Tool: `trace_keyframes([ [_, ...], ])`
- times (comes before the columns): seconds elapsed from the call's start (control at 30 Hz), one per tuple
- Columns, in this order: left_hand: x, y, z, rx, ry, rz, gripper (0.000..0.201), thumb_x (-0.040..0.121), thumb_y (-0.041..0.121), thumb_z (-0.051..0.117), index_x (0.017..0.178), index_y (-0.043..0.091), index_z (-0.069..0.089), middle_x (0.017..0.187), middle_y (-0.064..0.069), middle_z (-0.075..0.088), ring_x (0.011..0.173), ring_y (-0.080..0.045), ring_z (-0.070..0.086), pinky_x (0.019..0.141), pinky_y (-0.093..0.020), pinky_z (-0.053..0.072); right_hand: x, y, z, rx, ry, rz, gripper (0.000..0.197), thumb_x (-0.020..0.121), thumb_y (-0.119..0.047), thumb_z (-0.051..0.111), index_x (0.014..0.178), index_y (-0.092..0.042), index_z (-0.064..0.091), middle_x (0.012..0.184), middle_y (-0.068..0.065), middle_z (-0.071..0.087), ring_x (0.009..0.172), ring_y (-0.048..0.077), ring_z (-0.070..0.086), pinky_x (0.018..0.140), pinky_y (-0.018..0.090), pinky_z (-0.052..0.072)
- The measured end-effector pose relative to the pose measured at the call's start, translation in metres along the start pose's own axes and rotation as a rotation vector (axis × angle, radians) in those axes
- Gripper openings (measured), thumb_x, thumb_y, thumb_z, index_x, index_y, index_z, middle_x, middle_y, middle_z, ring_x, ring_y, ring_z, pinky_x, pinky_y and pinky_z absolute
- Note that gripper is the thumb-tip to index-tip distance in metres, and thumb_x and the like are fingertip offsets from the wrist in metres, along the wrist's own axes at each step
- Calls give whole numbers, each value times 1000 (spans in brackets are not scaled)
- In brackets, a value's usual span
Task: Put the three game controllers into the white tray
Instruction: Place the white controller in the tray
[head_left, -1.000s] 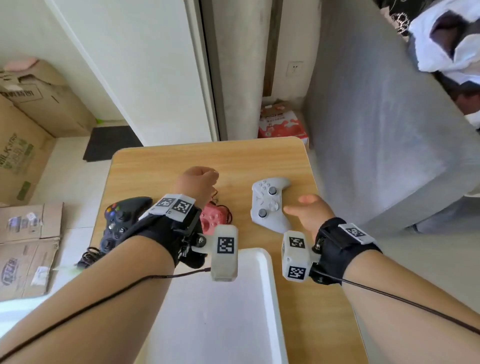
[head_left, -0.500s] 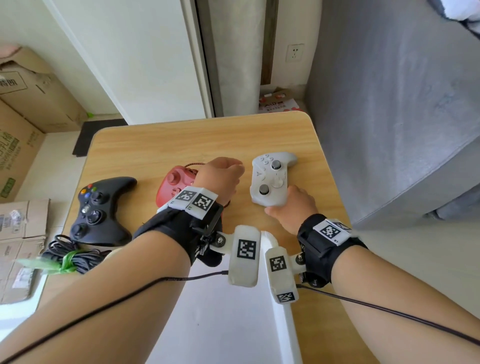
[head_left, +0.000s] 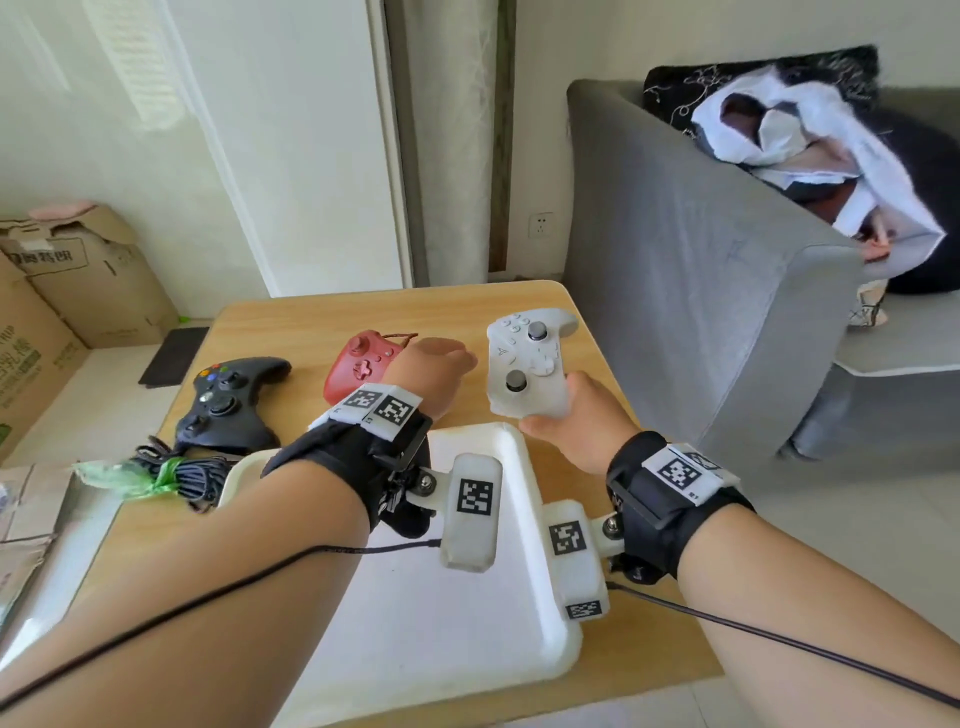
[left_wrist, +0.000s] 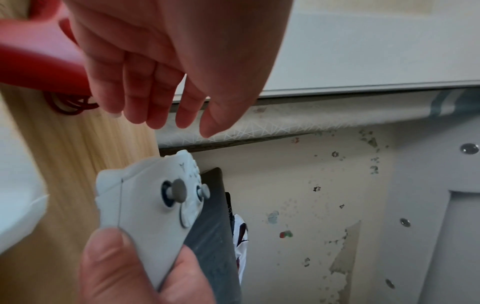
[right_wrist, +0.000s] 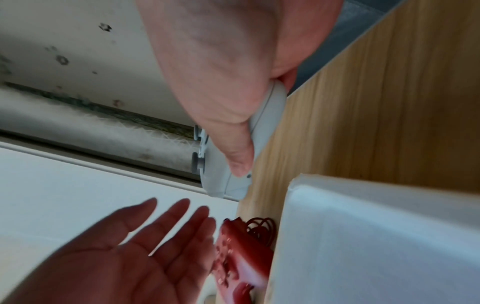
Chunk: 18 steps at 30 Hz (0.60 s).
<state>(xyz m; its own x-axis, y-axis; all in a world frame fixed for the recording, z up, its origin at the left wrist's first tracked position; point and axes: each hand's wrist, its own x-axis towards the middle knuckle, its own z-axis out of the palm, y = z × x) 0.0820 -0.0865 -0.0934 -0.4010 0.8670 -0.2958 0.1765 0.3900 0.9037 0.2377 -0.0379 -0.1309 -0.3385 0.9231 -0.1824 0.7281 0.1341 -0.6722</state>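
- The white controller (head_left: 530, 366) is lifted off the wooden table (head_left: 291, 322), just beyond the far right corner of the white tray (head_left: 524, 467), its sticks facing up.
- The right hand (head_left: 576, 426) grips it by the near handle, thumb on top and fingers curled beneath.
- The left hand (head_left: 431, 371) hovers just beyond the tray's far edge, beside the white controller; its fingers are straight and loose, and it holds nothing.
- The red controller (head_left: 361, 364) lies on the table beyond the tray, partly hidden behind the left hand, its red cord coiled at its far side.
- The black controller (head_left: 226, 402) lies on the table off the tray's far left corner, with its bundled cable (head_left: 176, 475) touching the tray's left side.
- The tray itself holds no controller.
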Motion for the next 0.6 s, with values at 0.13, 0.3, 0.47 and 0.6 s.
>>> trace_keyframes([
  [0.13, -36, -7, -7, -53, -8, -31, 41, 88, 20, 57, 125, 4, 58, 128, -24, 60, 93, -28, 60, 88, -42, 54, -52, -19, 2, 5, -87, -53, 44, 67, -34, 66, 104, -11, 57, 105, 6, 65, 97, 27, 61, 83, 40, 52],
  [0.3, -62, -34, -15, -79, 2, -135, 42, 89, 19, 58, 127, 2, 55, 129, -21, 59, 97, -27, 55, 95, -45, 51, -86, -23, 28, -15, -168, -69, 43, 68, -30, 65, 106, -13, 55, 102, 3, 67, 95, 26, 62, 80, 36, 53],
  [0.47, -76, -64, -24, 31, -6, -207, 30, 85, 25, 55, 106, 4, 62, 118, -23, 66, 94, -32, 63, 86, -41, 53, -100, -18, 55, -75, -248, -19, 49, 72, -32, 65, 112, -9, 52, 112, 8, 63, 101, 27, 61, 82, 36, 52],
  [0.6, -79, -78, -26, 66, -47, -248, 14, 86, 25, 54, 87, 11, 57, 117, -22, 67, 84, -27, 58, 70, -32, 48, -104, -11, 71, -161, -282, 24, 54, 71, -40, 64, 113, -9, 50, 116, 7, 59, 104, 26, 57, 82, 34, 50],
])
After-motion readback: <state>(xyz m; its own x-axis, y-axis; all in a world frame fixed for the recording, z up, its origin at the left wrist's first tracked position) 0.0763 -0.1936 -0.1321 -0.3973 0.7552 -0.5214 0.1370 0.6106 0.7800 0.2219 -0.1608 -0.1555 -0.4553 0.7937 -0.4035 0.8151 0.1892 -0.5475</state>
